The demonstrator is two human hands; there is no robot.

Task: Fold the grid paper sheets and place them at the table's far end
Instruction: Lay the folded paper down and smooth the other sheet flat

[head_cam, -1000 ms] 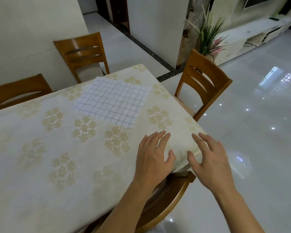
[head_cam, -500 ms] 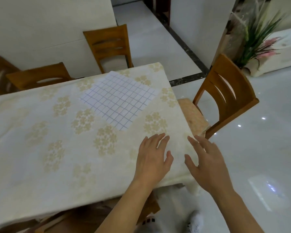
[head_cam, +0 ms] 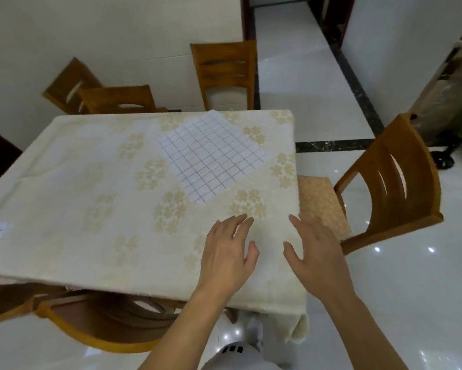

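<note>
Since a moment ago, more of the table (head_cam: 72, 182) has come into view, with both hands drawn slightly apart. Nearest me, my left hand (head_cam: 228, 253) and right hand (head_cam: 315, 252) hover flat, fingers spread, holding nothing. Straight ahead, beyond both, the grid paper sheet (head_cam: 211, 154) lies unfolded, turned diamond-wise, long axis running away leftward; my left hand seems nearer.

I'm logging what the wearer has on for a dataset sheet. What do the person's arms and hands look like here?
Both forearms are bare as far as the frame shows: no sleeves or gloves. The left hand and right hand carry no visible rings, watch or bracelet. Fingernails look short and unpainted.
</note>
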